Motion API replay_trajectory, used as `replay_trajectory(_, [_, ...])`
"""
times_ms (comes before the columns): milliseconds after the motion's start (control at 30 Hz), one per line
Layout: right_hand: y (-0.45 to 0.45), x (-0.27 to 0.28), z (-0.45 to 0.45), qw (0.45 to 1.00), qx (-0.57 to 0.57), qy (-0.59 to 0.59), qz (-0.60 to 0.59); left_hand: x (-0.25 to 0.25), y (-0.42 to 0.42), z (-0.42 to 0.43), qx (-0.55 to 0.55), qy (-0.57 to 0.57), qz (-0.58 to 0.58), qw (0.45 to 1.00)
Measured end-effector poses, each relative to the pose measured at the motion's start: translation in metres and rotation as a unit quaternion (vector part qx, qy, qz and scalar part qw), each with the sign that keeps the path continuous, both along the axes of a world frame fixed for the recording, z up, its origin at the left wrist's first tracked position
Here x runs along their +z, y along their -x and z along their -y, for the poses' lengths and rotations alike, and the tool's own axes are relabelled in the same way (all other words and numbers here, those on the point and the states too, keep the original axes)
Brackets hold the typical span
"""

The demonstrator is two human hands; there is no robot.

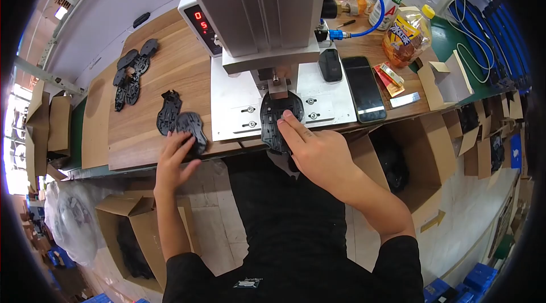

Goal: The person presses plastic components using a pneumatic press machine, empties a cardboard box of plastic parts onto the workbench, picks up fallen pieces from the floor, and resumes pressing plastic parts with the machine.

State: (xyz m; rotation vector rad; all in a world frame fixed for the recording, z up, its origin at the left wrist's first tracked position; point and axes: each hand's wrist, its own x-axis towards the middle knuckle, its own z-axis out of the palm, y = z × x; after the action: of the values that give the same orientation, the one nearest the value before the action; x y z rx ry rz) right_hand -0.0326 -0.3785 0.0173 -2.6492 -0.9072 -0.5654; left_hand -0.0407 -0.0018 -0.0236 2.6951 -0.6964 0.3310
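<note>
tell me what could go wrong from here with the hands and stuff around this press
1. The right hand has its fingers on the black part, close to the press tool; if that came down, they might get pinched.
2. The left hand is at a black shell near the table's front edge, so a careless sweep could drop it.
3. The phone also lies by that edge and might get nudged off.

Black parts (169,112), brown wood-grained tabletop (190,70), silver-grey press (267,7), white base plate (342,98), red digits (198,16)
</note>
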Motion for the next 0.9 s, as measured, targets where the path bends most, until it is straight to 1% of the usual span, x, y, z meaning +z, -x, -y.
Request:
replay_trajectory(100, [-0.001, -0.001, 0.0, 1.0, 0.007, -0.003, 0.002, -0.017, 0.019, 0.005, -0.012, 0.015, 0.013, 1.0])
replay_trajectory(133, [-0.001, -0.001, 0.0, 1.0, 0.006, -0.007, 0.002, -0.026, 0.018, 0.005, -0.034, 0.006, 0.095, 0.995])
replay_trajectory(167, [-0.001, -0.001, 0.0, 1.0, 0.004, -0.011, 0.003, -0.029, 0.02, 0.003, -0.031, 0.008, 0.095, 0.995])
replay_trajectory(233, [-0.001, -0.001, 0.0, 1.0, 0.007, -0.008, 0.002, -0.032, 0.023, 0.0, -0.011, 0.115, 0.16, 0.98])
replay_trajectory(267, [-0.001, 0.0, 0.001, 1.0, 0.007, -0.006, 0.002, -0.024, 0.029, 0.005, 0.063, 0.125, 0.169, 0.976])
replay_trajectory(300, [-0.002, -0.001, 0.001, 1.0, 0.009, -0.004, 0.002, -0.025, 0.033, 0.002, 0.111, 0.154, 0.196, 0.962])
replay_trajectory(367, [-0.003, -0.002, 0.002, 1.0, 0.01, -0.006, 0.011, -0.01, 0.034, 0.007, 0.16, 0.204, 0.151, 0.954])
replay_trajectory(400, [-0.002, -0.002, 0.001, 1.0, 0.01, -0.007, 0.012, 0.0, 0.031, 0.014, 0.159, 0.204, 0.152, 0.954])
replay_trajectory(500, [-0.004, 0.002, -0.001, 1.0, -0.002, -0.02, 0.002, 0.018, 0.009, 0.047, -0.027, 0.161, 0.194, 0.967])
replay_trajectory(567, [-0.004, 0.012, 0.004, 0.992, 0.021, -0.122, -0.011, 0.025, -0.009, 0.078, -0.14, 0.133, 0.208, 0.959])
replay_trajectory(600, [0.005, 0.022, 0.012, 0.984, 0.017, -0.167, -0.057, 0.035, -0.015, 0.095, -0.179, 0.119, 0.2, 0.956])
replay_trajectory(633, [0.016, 0.027, 0.022, 0.984, 0.013, -0.168, -0.056, 0.04, -0.021, 0.11, -0.212, 0.095, 0.199, 0.952])
replay_trajectory(700, [0.042, 0.031, 0.051, 0.972, -0.076, -0.217, -0.039, 0.039, -0.035, 0.133, -0.264, 0.095, 0.208, 0.937])
replay_trajectory(767, [0.073, 0.015, 0.095, 0.953, -0.214, -0.204, -0.066, 0.036, -0.049, 0.146, -0.277, 0.1, 0.215, 0.931])
replay_trajectory(833, [0.103, -0.019, 0.143, 0.883, -0.38, -0.246, -0.125, 0.032, -0.06, 0.155, -0.282, 0.107, 0.212, 0.929])
replay_trajectory(900, [0.147, -0.055, 0.179, 0.818, -0.505, -0.222, -0.16, 0.028, -0.064, 0.161, -0.271, 0.094, 0.211, 0.935])
